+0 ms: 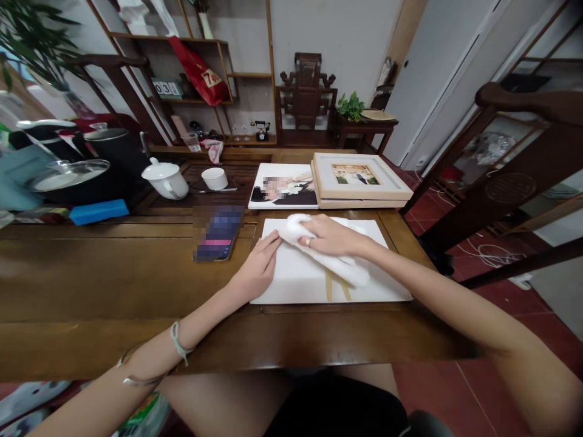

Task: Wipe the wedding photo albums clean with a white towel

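A white board [291,282] lies flat near the front edge of the wooden table, with two tan strips [328,286] running to its near edge. On it rests a bunched white cloth [348,267]. My right hand [330,233], a ring on one finger, presses and grips the cloth near the board's far side. At the board's left edge lies my left hand [262,267], fingers stretched out and holding nothing, fingertips close to the cloth. The cloth and right hand cover part of the board.
Behind the board are a photo panel [285,185] and stacked cream frames [364,176]. A phone [219,233] lies to the left. Farther left stand a white lidded cup [164,179], a small white cup [214,178], a blue box [99,212] and dark pots [109,149].
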A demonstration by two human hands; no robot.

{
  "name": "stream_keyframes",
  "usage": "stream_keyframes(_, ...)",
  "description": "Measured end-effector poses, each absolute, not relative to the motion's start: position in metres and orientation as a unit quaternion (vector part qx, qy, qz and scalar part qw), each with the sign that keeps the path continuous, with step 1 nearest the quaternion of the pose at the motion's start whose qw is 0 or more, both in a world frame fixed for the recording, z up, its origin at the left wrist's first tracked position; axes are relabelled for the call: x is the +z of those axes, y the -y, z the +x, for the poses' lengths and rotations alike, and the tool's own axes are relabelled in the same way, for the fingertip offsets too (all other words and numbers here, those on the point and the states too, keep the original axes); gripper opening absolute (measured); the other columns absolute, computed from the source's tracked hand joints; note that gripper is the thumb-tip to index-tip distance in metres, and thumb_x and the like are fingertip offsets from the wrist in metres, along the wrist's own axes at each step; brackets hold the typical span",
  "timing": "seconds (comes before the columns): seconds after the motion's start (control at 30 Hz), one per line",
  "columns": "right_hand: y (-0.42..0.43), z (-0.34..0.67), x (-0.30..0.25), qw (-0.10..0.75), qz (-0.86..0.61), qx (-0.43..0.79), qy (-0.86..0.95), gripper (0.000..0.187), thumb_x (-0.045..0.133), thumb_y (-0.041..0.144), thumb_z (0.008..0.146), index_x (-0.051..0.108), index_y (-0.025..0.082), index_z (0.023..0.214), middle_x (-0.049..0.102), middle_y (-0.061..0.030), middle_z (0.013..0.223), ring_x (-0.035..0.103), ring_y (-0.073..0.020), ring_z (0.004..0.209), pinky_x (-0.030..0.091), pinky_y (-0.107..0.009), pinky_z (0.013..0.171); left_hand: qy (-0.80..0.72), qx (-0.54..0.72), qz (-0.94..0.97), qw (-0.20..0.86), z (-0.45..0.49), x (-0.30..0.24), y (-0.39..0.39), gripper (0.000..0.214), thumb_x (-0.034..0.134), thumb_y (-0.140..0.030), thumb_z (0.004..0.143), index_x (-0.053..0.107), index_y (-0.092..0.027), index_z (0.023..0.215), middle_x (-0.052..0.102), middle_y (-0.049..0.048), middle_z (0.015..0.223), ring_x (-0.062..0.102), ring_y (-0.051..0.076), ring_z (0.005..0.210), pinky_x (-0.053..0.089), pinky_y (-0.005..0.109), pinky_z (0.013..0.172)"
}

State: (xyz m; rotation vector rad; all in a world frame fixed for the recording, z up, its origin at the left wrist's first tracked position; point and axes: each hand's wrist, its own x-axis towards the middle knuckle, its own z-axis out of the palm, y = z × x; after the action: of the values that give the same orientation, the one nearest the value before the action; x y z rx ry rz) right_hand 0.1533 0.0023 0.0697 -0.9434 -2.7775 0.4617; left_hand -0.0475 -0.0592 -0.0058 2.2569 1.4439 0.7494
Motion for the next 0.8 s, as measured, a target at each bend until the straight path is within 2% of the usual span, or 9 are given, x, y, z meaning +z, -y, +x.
stream_keyframes(0.17,-0.034,0.120,0.072,0.122,-0.335,0.228,0.906,0.018,0.046,0.026,0.084,0.059,0.014,0.080,0.066,-0.0092,0.094,0.055,-0.0225,0.090,0.041,-0.030,0.079,-0.514,0.265,0.797,0.174,-0.047,-0.005,0.059,0.048,0.029,-0.019,0.091,0.045,-0.011,0.136,0.041,0.0137,0.144,0.035,0.027,0.135,0.025,0.047,0.114)
stream_keyframes(0.27,-0.045,0.106,0.076,0.103,-0.321,0.258,0.905,0.019,0.047,0.027,0.083,0.059,0.014,0.080,0.066,-0.0084,0.095,0.057,-0.0215,0.086,0.042,-0.029,0.075,-0.504,0.270,0.803,0.164,-0.048,-0.006,0.058,0.048,0.030,-0.018,0.091,0.044,-0.015,0.137,0.044,0.0116,0.143,0.036,0.026,0.134,0.027,0.046,0.113)
stream_keyframes(0.4,-0.049,0.108,0.080,0.066,-0.331,0.238,0.911,0.019,0.046,0.029,0.083,0.059,0.015,0.079,0.066,-0.0086,0.090,0.057,-0.0219,0.081,0.043,-0.029,0.069,-0.506,0.270,0.803,0.159,-0.049,-0.007,0.058,0.047,0.030,-0.019,0.092,0.045,-0.013,0.135,0.044,0.0127,0.142,0.037,0.025,0.134,0.028,0.046,0.113)
stream_keyframes(0.53,-0.047,0.141,0.082,0.044,-0.377,0.205,0.902,0.024,0.047,0.032,0.083,0.061,0.014,0.089,0.065,-0.0117,0.103,0.057,-0.0261,0.093,0.043,-0.033,0.078,-0.515,0.263,0.798,0.169,-0.049,-0.007,0.059,0.047,0.028,-0.020,0.092,0.045,-0.011,0.135,0.040,0.0133,0.145,0.033,0.024,0.137,0.025,0.045,0.115)
stream_keyframes(0.63,-0.043,0.177,0.081,0.032,-0.411,0.205,0.888,0.029,0.048,0.034,0.082,0.063,0.014,0.097,0.063,-0.0132,0.111,0.056,-0.0287,0.099,0.043,-0.036,0.083,-0.514,0.262,0.798,0.173,-0.049,-0.006,0.059,0.047,0.029,-0.020,0.092,0.044,-0.014,0.136,0.041,0.0115,0.146,0.032,0.024,0.138,0.024,0.046,0.115)
stream_keyframes(0.8,-0.032,0.237,0.078,0.025,-0.452,0.164,0.876,0.030,0.045,0.036,0.084,0.064,0.016,0.096,0.061,-0.0118,0.118,0.051,-0.0306,0.112,0.039,-0.040,0.093,-0.513,0.264,0.798,0.176,-0.049,-0.006,0.059,0.048,0.029,-0.022,0.093,0.044,-0.014,0.137,0.041,0.0114,0.146,0.032,0.024,0.138,0.024,0.046,0.115)
